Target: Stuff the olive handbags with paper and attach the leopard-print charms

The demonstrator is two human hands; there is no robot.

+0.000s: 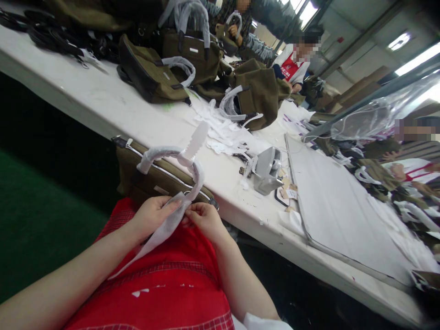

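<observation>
An olive bag (129, 170) with a silver zipper rests against the table's near edge, just above a red apron. Its arched handle (198, 176) is wrapped in white material, and a jagged white strip (197, 142) sticks up from the top. My left hand (156, 214) is closed on a long white wrapping strip (165, 229), thumb on top, at the handle's lower end. The strip's tail hangs over the apron. Right beside it, my right hand (202, 217) has its fingers pinched together at the handle base; what lies between those fingertips is too small to tell.
The white table (240, 197) crosses diagonally. Several olive bags (154, 75) stand at its far side, near scattered white strips (223, 133). A grey tape dispenser (267, 169) sits by tags and a large pale board (343, 206). People work beyond, one in a red apron (290, 68).
</observation>
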